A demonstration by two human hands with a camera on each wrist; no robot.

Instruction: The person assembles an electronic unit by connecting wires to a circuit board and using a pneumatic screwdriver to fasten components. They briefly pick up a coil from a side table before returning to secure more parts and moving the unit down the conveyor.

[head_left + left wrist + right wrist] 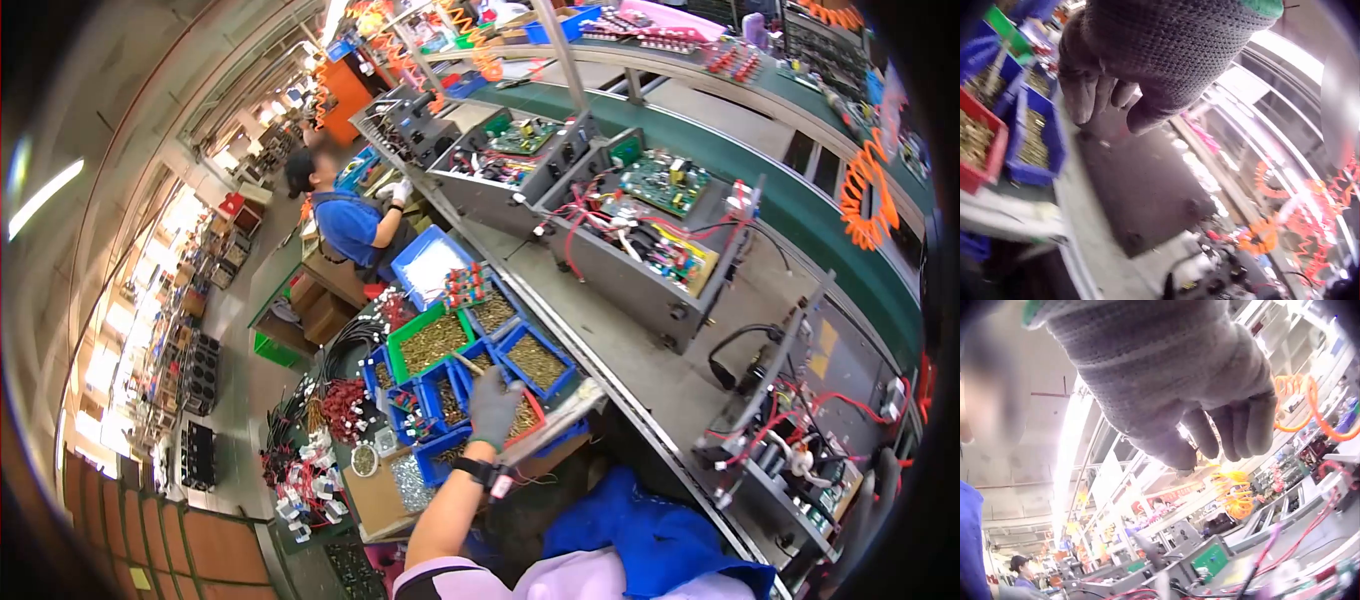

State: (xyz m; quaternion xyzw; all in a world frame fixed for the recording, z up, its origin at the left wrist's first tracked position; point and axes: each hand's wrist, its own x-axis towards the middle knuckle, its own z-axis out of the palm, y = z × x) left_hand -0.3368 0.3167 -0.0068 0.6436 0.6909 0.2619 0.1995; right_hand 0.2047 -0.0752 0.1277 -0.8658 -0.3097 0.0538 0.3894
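Note:
My left hand [495, 405], in a grey knit glove, hovers over the blue bins of small brass-coloured parts. Nearest to it is the red bin [526, 417], partly covered by the hand. A pale stick [468, 364] lies among the bins close to its fingertips. In the left wrist view, this gloved hand [1160, 62] has loosely bent fingers, thumb apart, with nothing seen between them. Gloved alike, my right hand [1179, 387] shows only in the right wrist view, fingers loosely bent above wires and a green board [1210, 561]. A tiny dark speck shows at its thumb tip.
Open grey metal housings [625, 270] with circuit boards and wires line the bench to the right. A green bin [397, 350] stands among the blue ones. Cable bundles [345, 410] lie left of them. Orange coiled hoses [868, 200] hang overhead. Another person [350, 225] works farther along.

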